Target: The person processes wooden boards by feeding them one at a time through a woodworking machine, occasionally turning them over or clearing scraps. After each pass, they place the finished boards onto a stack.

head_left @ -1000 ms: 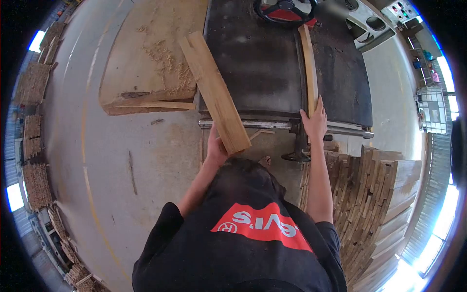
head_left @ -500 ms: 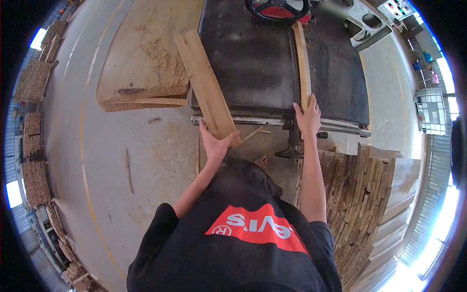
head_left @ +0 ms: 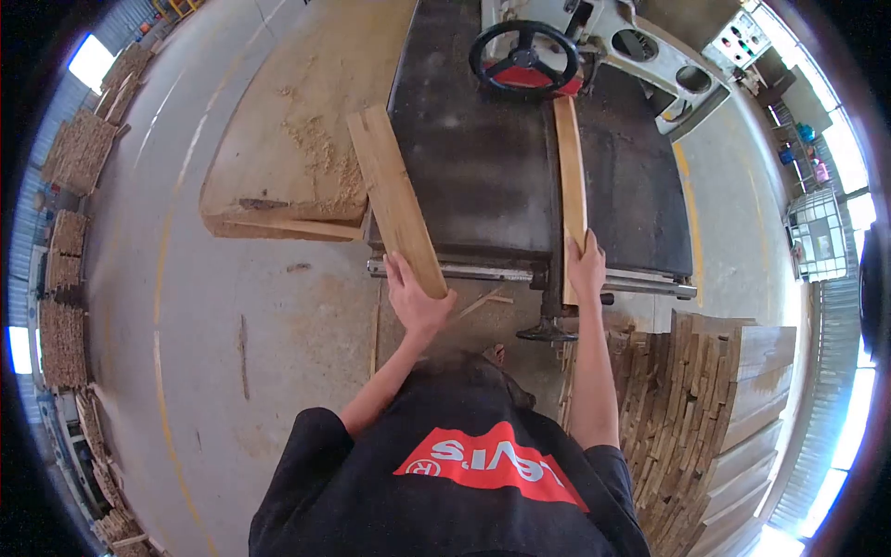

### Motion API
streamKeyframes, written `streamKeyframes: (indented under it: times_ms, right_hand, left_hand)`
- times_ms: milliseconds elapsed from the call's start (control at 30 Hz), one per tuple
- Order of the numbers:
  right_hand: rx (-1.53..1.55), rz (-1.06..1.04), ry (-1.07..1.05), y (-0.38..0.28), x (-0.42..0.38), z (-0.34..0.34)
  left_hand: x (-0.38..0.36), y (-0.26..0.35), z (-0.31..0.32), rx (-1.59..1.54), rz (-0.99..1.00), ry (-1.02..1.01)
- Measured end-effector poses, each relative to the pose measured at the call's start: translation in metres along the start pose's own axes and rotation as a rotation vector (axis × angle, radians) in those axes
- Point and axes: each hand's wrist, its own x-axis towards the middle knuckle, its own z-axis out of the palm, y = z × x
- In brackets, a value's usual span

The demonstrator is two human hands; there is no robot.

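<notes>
My left hand (head_left: 418, 302) is closed around the near end of a wide, flat wooden board (head_left: 394, 190). That board slants away across the left edge of the dark machine table (head_left: 473, 167), its far end by the sawdust-strewn wood surface. On the right, a narrower wooden board (head_left: 571, 167) lies lengthwise on the table along a straight metal guide. My right hand (head_left: 585, 267) grips it close to its near end, which sticks out past the table's front rail (head_left: 464, 270). Its far end reaches the red part under a black handwheel (head_left: 524, 58).
A large wooden surface with sawdust (head_left: 288, 121) adjoins the table's left side. Stacked boards (head_left: 687, 399) stand at my right, close to my arm. A lower handwheel (head_left: 548, 332) juts out below the front rail. Thin wood offcuts (head_left: 481, 302) lie on the floor.
The view has tilted up, showing more of the machine and its handwheel. My left fingers have shifted onto the wide board's left edge. More of the narrow board's near end shows beside my right hand.
</notes>
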Motion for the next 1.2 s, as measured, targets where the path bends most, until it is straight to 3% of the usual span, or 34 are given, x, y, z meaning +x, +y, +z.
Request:
streamKeyframes:
  times_ms: [67, 200, 400, 533, 567, 667, 733, 767, 900, 1000, 1133, 1200]
  right_hand:
    - [0.029, 0.009, -0.006, -0.011, -0.005, 0.001]
    - [-0.144, -0.345, 0.365, -0.014, -0.014, 0.032]
    - [0.131, -0.069, -0.023, -0.053, -0.042, -0.031]
    - [0.418, -0.170, 0.105, -0.031, -0.069, -0.008]
    - [0.515, -0.151, 0.077, -0.014, -0.064, 0.018]
    - [0.789, 0.049, -0.177, -0.046, -0.082, 0.012]
    - [0.734, -0.011, -0.073, -0.044, -0.075, 0.051]
    - [0.708, 0.023, -0.141, -0.044, -0.078, 0.054]
    - [0.485, -0.149, 0.020, -0.050, -0.079, 0.064]
    - [0.350, -0.433, 0.286, -0.056, -0.081, 0.053]
    - [0.291, -0.538, 0.296, -0.054, -0.069, 0.044]
    - [0.306, -0.518, 0.192, -0.057, -0.068, 0.043]
  left_hand:
    - [-0.004, -0.004, -0.001, -0.023, 0.038, 0.006]
    - [-0.013, -0.005, 0.002, -0.009, 0.113, -0.025]
    - [-0.023, 0.002, 0.007, 0.071, 0.409, -0.048]
    - [-0.019, 0.013, 0.014, 0.041, 0.456, -0.167]
    - [-0.020, 0.014, 0.020, 0.003, 0.473, -0.177]
    - [-0.021, 0.009, 0.035, -0.083, 0.542, -0.206]
    - [-0.020, 0.011, 0.041, -0.113, 0.589, -0.249]
    - [-0.020, 0.009, 0.039, -0.111, 0.610, -0.289]
    - [-0.008, 0.012, 0.024, -0.072, 0.690, -0.434]
    - [-0.004, 0.019, 0.019, -0.080, 0.755, -0.473]
    - [-0.003, 0.028, 0.038, -0.028, 0.813, -0.483]
    - [0.000, 0.032, 0.044, -0.031, 0.826, -0.496]
